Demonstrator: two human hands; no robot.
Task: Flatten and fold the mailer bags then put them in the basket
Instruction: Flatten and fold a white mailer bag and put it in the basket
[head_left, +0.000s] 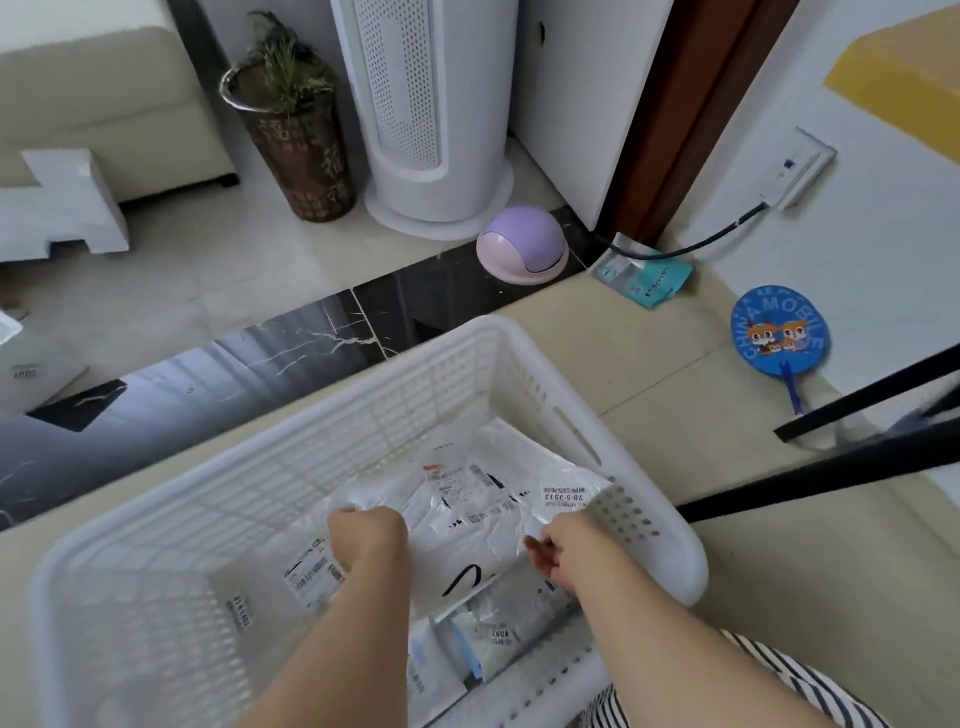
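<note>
A white plastic basket (524, 358) stands on the floor in front of me. Both my hands are inside it, holding a folded white mailer bag (467, 525) with printed labels. My left hand (366, 538) is closed on the bag's left edge. My right hand (563, 553) pinches its right edge. The bag lies low in the basket, on top of other flattened mailer bags (498, 631) and one at the left (306, 577).
The floor holds a purple dome-shaped bin (522, 244), a teal packet (644, 273), a blue round fan (779, 332), a white tower appliance (421, 114) and a dark planter (296, 124). Black bars (831, 462) cross at the right. White foam (62, 202) sits far left.
</note>
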